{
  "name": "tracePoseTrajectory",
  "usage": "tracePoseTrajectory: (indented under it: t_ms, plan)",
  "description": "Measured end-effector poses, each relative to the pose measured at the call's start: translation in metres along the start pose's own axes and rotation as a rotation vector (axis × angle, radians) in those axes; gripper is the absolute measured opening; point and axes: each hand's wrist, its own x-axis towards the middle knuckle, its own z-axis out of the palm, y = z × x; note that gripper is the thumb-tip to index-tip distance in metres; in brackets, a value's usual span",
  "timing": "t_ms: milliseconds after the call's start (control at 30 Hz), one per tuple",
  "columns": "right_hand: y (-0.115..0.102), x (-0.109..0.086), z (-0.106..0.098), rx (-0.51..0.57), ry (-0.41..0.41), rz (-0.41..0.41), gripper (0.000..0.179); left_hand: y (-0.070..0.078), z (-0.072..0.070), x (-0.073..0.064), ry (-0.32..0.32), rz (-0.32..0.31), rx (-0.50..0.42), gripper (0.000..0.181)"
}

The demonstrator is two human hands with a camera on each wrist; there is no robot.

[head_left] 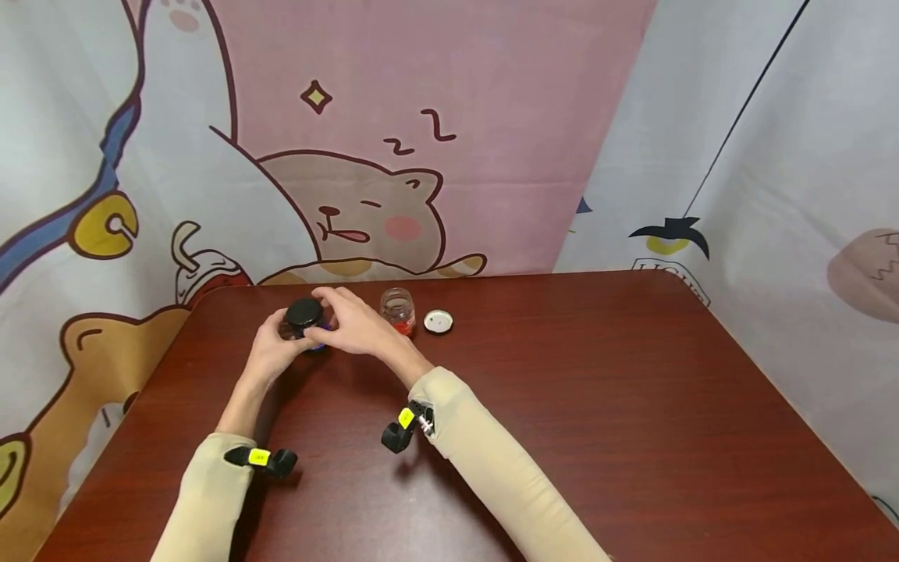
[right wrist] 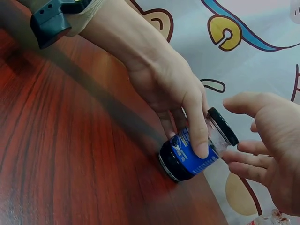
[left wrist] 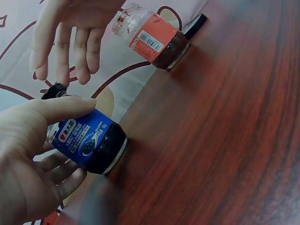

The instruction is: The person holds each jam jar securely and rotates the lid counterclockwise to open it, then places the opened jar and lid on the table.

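Observation:
My left hand grips a glass jar with a blue label, its thumb across the label and its fingers round the far side. The jar is upright at the table's back left, dark contents in its lower part. A black lid sits on top of it. My right hand is spread just beside this lid, thumb and fingers apart on either side; in the right wrist view a gap shows between it and the lid.
A lidless jar with a red label stands to the right of the blue-labelled one. Beside it a loose lid lies with its white inside up. The brown table runs back to a printed cloth.

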Motion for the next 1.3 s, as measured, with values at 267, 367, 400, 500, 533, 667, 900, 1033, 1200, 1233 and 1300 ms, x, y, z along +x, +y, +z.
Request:
tracePoseTrajectory:
  t_ms: [267, 367, 400, 500, 533, 667, 900, 1033, 1200, 1233, 1300]
  plan:
    - [-0.005, 0.000, 0.007, -0.097, 0.056, 0.053, 0.061, -0.007, 0.002, 0.001, -0.055, -0.021, -0.058, 0.073]
    - [-0.003, 0.001, 0.010, -0.125, 0.059, 0.059, 0.058, -0.006, 0.002, 0.001, -0.063, -0.022, -0.062, 0.070]
    - [-0.002, 0.001, 0.011, -0.133, 0.061, 0.061, 0.056, -0.006, 0.003, 0.001, -0.064, -0.023, -0.065, 0.069]
    - [0.001, 0.002, 0.014, -0.156, 0.067, 0.065, 0.054, -0.005, 0.004, 0.002, -0.061, -0.021, -0.057, 0.069]
    - [0.001, 0.003, 0.015, -0.159, 0.073, 0.069, 0.053, -0.005, 0.004, 0.003, -0.057, -0.020, -0.052, 0.068]
    - [0.002, 0.003, 0.015, -0.155, 0.082, 0.078, 0.051, -0.003, 0.004, 0.002, -0.033, -0.008, -0.017, 0.067]
    - [-0.002, 0.003, 0.015, -0.148, 0.095, 0.057, 0.051, 0.001, 0.000, -0.001, 0.000, 0.013, 0.017, 0.065]
    - [-0.004, 0.002, 0.015, -0.149, 0.100, 0.057, 0.053, 0.004, -0.003, -0.004, 0.012, 0.028, 0.054, 0.065]
    - [-0.008, 0.001, 0.012, -0.143, 0.100, 0.052, 0.058, 0.010, -0.007, -0.008, 0.027, 0.060, 0.105, 0.061]
    - [-0.009, 0.001, 0.011, -0.141, 0.100, 0.049, 0.059, 0.011, -0.008, -0.008, 0.029, 0.066, 0.111, 0.060]
    - [-0.011, 0.000, 0.010, -0.133, 0.100, 0.046, 0.059, 0.013, -0.009, -0.010, 0.028, 0.078, 0.116, 0.058]
